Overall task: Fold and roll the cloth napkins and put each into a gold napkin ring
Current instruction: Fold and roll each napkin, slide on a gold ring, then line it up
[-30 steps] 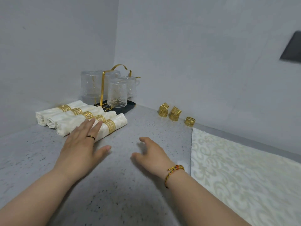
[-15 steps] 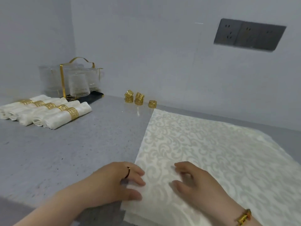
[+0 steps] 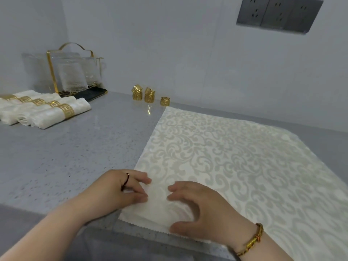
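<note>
napkin [image 3: 235, 157] flat on grey counter [image 3: 66, 157], near corner in the curled-finger pinch of left hand [image 3: 116, 191] and right hand [image 3: 203, 210]

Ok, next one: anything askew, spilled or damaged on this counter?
Nothing spilled or damaged. Of the loose gold rings by the wall, two sit tilted on top of upright ones, while a fifth stands alone. The flat napkin is rumpled only at its near-left corner, where the left hand and right hand pinch it.
</note>
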